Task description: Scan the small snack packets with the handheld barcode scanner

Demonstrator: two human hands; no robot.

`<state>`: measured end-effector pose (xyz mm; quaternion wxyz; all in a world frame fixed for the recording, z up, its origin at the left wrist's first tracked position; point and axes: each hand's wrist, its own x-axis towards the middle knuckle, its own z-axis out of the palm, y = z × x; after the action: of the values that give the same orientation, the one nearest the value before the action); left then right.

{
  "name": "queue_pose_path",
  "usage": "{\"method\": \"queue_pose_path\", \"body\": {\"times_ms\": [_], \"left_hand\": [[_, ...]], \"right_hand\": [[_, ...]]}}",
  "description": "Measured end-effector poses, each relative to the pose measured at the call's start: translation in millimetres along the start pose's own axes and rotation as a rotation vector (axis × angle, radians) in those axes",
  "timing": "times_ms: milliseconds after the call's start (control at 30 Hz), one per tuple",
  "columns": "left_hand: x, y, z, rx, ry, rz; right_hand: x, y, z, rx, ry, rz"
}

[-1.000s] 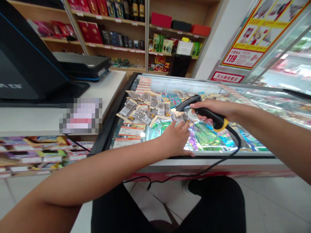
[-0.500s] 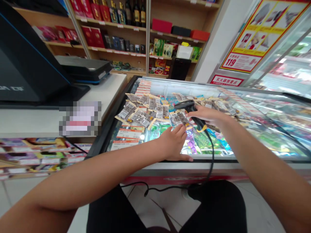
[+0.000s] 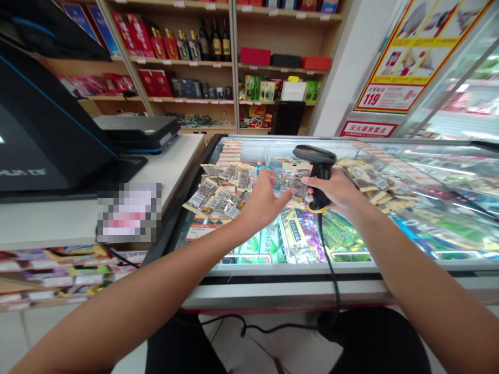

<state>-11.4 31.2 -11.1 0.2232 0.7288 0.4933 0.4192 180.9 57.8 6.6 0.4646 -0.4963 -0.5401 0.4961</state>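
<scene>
My right hand (image 3: 338, 191) is closed around the handle of a black barcode scanner (image 3: 316, 158), which stands upright with its head facing left. Its cable runs down over the front edge. To the left, my left hand (image 3: 262, 200) reaches over the small snack packets (image 3: 226, 200), thumb and fingers apart. One clear-fronted packet (image 3: 293, 179) lies between my two hands, close to the left thumb; whether the thumb touches it I cannot tell. More snack packets (image 3: 362, 176) are piled right of the scanner. All rest on the glass freezer top (image 3: 241, 246).
Colourful packaged goods show through the glass. On the left counter (image 3: 42, 221) are a black checkout terminal (image 3: 47, 140), a flat scale (image 3: 136, 130) and a blurred-out item (image 3: 128, 213). Stocked shelves (image 3: 187, 62) rise behind. The scanner cable (image 3: 273, 326) loops near my legs.
My right hand has brought the scanner more upright. My left hand has moved from the freezer's front edge up and left among the packets. The view has shifted slightly.
</scene>
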Motion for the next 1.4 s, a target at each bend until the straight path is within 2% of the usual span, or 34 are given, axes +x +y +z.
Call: {"method": "queue_pose_path", "body": {"times_ms": [100,167,233,300,367,433,533,633,800,933,1167,1267,1400], "left_hand": [[13.7,-10.2,-3.8,-0.204,-0.117,-0.096],[20.3,-14.8,-8.6,-0.253,-0.176,-0.072],[26.8,-20.5,-15.5,-0.207,-0.109,0.008],[34.1,-28.7,-23.5,-0.111,0.055,0.068],[41.5,-38.2,-31.5,-0.038,0.167,0.043],[47.3,-46.4,-37.8,-0.023,0.204,-0.023],[50.5,-52.6,-42.3,-0.05,0.186,-0.067],[49.0,-52.6,-41.3,-0.081,0.166,-0.063],[45.5,-47.0,-36.8,-0.122,0.162,-0.111],[44.6,-41.4,-35.4,-0.189,0.136,-0.17],[44.6,-40.6,-31.4,-0.278,0.157,-0.217],[47.3,-43.1,-34.4,-0.159,0.167,-0.18],[51.2,-46.9,-49.7,0.267,0.156,-0.119]], "right_hand": [[-6.3,-1.7,11.3,0.046,-0.036,-0.09],[-10.4,-3.9,15.3,0.056,-0.062,-0.137],[-14.4,-7.4,14.9,0.105,-0.074,-0.16],[-18.1,-11.0,11.3,0.187,-0.123,-0.151],[-21.4,-13.1,7.1,0.227,-0.218,-0.118],[-24.2,-12.5,4.9,0.181,-0.321,-0.098],[-26.5,-7.2,7.6,-0.001,-0.407,-0.119],[-27.3,-0.8,14.9,-0.133,-0.354,-0.158],[-29.0,5.6,21.7,-0.115,-0.26,-0.16],[-30.4,5.5,19.6,-0.196,-0.244,-0.173],[-29.1,1.0,18.1,-0.198,-0.275,-0.15],[-28.5,0.4,16.5,-0.249,-0.294,-0.172],[-28.7,-6.3,14.0,-0.315,-0.351,-0.179]]}}
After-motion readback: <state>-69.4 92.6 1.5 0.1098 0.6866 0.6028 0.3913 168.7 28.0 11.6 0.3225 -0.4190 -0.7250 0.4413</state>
